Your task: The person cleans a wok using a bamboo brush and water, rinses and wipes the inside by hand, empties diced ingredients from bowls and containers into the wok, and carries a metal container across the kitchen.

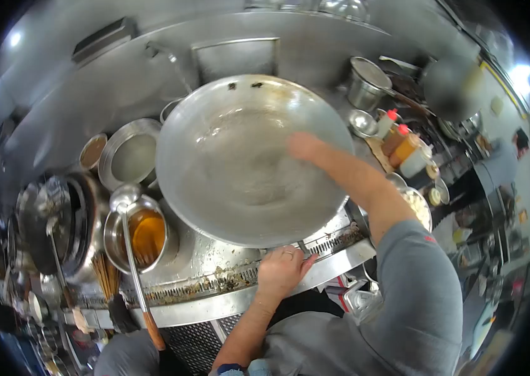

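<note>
head: right hand point(304, 146) inside wok point(215, 188)

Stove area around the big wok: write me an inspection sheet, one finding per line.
Surface: metal stove top, wet-looking; food scraps along the slotted gutter.
Job's things: large wok, tilt and contents hard to judge.
Clutter: ladle lying across the pot of orange-brown liquid; bamboo brush beside it; squeeze bottles grouped to the right.
Hands: right hand over the wok's interior, blurred; left hand at the stove's front edge, grip unclear.
Cables: nothing seen.
Surroundings: metal wall behind; black mesh floor mat below.
</note>
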The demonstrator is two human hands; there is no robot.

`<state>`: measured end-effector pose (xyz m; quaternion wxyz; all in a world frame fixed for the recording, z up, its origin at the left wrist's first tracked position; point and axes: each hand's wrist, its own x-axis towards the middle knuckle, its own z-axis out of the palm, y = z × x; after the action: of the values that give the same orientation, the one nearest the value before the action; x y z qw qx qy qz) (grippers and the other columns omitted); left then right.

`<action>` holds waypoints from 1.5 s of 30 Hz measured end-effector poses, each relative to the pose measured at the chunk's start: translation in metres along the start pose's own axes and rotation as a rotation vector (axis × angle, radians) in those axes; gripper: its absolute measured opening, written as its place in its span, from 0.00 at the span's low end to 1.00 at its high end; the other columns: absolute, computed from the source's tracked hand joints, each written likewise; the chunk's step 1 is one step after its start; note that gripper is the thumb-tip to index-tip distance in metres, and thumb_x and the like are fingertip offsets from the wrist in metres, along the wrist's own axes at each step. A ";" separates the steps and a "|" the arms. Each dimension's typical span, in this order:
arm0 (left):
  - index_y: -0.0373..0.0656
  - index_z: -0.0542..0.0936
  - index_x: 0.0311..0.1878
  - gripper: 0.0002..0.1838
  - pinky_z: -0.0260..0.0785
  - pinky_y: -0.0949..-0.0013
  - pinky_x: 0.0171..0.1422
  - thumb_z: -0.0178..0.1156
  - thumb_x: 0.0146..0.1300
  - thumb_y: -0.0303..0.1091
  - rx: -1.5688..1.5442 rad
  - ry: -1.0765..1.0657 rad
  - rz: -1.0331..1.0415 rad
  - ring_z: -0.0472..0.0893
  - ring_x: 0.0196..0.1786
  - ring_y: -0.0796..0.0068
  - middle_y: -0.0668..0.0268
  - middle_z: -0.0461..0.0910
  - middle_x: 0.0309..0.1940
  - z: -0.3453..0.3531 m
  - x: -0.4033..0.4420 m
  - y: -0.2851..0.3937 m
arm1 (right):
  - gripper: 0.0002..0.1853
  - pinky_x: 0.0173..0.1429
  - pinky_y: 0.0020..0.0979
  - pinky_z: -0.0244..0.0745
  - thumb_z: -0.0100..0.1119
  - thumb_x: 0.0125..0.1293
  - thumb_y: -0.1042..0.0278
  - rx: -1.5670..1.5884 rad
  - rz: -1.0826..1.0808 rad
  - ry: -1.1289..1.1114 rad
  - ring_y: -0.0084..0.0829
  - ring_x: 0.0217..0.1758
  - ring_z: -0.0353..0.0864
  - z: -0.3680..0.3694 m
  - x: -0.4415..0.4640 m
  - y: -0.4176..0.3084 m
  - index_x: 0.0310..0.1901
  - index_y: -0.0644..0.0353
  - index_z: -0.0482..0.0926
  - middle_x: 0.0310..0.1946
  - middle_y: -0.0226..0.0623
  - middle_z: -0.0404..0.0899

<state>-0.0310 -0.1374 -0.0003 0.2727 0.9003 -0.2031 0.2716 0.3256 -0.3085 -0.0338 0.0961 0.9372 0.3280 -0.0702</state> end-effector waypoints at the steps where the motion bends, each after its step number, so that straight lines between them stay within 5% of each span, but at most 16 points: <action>1: 0.49 0.73 0.21 0.21 0.72 0.62 0.28 0.71 0.55 0.51 0.004 -0.017 0.009 0.78 0.26 0.66 0.68 0.74 0.21 -0.001 0.001 0.001 | 0.20 0.61 0.47 0.75 0.51 0.69 0.61 0.058 -0.001 0.110 0.47 0.60 0.78 -0.011 -0.008 -0.010 0.60 0.51 0.79 0.52 0.44 0.82; 2: 0.48 0.74 0.22 0.20 0.72 0.61 0.29 0.71 0.55 0.49 -0.010 -0.025 0.020 0.78 0.26 0.64 0.66 0.74 0.22 -0.003 0.001 0.002 | 0.20 0.63 0.46 0.74 0.51 0.69 0.61 0.224 0.025 0.242 0.46 0.62 0.76 -0.027 -0.028 -0.034 0.60 0.52 0.79 0.54 0.43 0.82; 6: 0.45 0.77 0.24 0.18 0.72 0.58 0.34 0.70 0.57 0.47 -0.056 -0.110 0.026 0.80 0.30 0.58 0.63 0.77 0.24 -0.014 0.008 0.005 | 0.16 0.62 0.43 0.75 0.49 0.72 0.64 0.296 -0.117 0.116 0.45 0.57 0.80 -0.066 -0.095 -0.071 0.56 0.53 0.81 0.49 0.46 0.83; 11: 0.38 0.82 0.34 0.12 0.73 0.58 0.39 0.68 0.61 0.39 -0.292 -0.455 -0.020 0.82 0.34 0.55 0.56 0.82 0.30 -0.039 0.025 -0.004 | 0.13 0.50 0.46 0.77 0.51 0.71 0.65 0.707 0.017 0.402 0.49 0.43 0.84 -0.096 -0.220 -0.089 0.51 0.58 0.82 0.39 0.44 0.86; 15: 0.38 0.85 0.43 0.10 0.74 0.61 0.41 0.65 0.63 0.33 -0.380 -0.662 0.015 0.83 0.36 0.56 0.55 0.84 0.34 -0.064 0.060 -0.020 | 0.13 0.49 0.46 0.77 0.52 0.73 0.65 0.943 0.137 0.625 0.50 0.42 0.84 -0.058 -0.281 -0.101 0.52 0.58 0.82 0.39 0.43 0.86; 23: 0.37 0.86 0.41 0.06 0.73 0.66 0.38 0.65 0.64 0.28 -0.104 -0.494 -0.047 0.82 0.31 0.68 0.55 0.85 0.29 -0.063 0.159 -0.095 | 0.15 0.49 0.40 0.81 0.52 0.72 0.72 1.222 0.226 0.736 0.44 0.47 0.87 0.000 -0.335 -0.120 0.57 0.57 0.80 0.45 0.41 0.87; 31: 0.36 0.85 0.41 0.09 0.73 0.63 0.36 0.65 0.61 0.30 0.090 -0.638 -0.179 0.83 0.29 0.64 0.53 0.84 0.28 -0.028 0.198 -0.202 | 0.13 0.51 0.37 0.82 0.56 0.71 0.71 1.274 0.176 0.657 0.44 0.45 0.87 0.030 -0.339 -0.104 0.53 0.61 0.81 0.42 0.42 0.87; 34: 0.37 0.85 0.40 0.11 0.72 0.58 0.40 0.59 0.65 0.36 0.189 -0.647 -0.107 0.82 0.32 0.57 0.50 0.83 0.30 -0.023 0.206 -0.222 | 0.12 0.49 0.37 0.82 0.57 0.70 0.71 1.243 0.187 0.555 0.43 0.44 0.88 0.029 -0.337 -0.105 0.51 0.61 0.83 0.41 0.43 0.87; 37: 0.38 0.83 0.35 0.09 0.72 0.59 0.40 0.58 0.61 0.33 0.078 -0.567 -0.003 0.80 0.31 0.61 0.54 0.82 0.28 -0.021 0.219 -0.249 | 0.10 0.48 0.35 0.82 0.59 0.68 0.73 1.249 0.226 0.619 0.41 0.42 0.89 0.034 -0.333 -0.117 0.49 0.65 0.83 0.39 0.45 0.88; 41: 0.39 0.84 0.40 0.07 0.74 0.66 0.40 0.62 0.62 0.31 0.083 -0.477 -0.178 0.83 0.32 0.73 0.61 0.84 0.27 -0.023 0.246 -0.283 | 0.09 0.49 0.31 0.80 0.57 0.69 0.76 1.258 0.393 0.577 0.36 0.42 0.89 0.029 -0.345 -0.142 0.47 0.69 0.83 0.37 0.45 0.88; 45: 0.38 0.84 0.41 0.08 0.78 0.66 0.41 0.61 0.61 0.27 -0.274 -0.214 -0.517 0.86 0.34 0.69 0.59 0.86 0.32 -0.023 0.278 -0.311 | 0.10 0.48 0.30 0.80 0.56 0.70 0.76 1.218 0.486 0.577 0.33 0.41 0.89 0.030 -0.362 -0.158 0.47 0.70 0.83 0.37 0.45 0.88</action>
<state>0.3342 0.0547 0.0640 0.4287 0.9005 -0.0296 0.0669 -0.0561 -0.4119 -0.0133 -0.5219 0.8520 0.0248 0.0329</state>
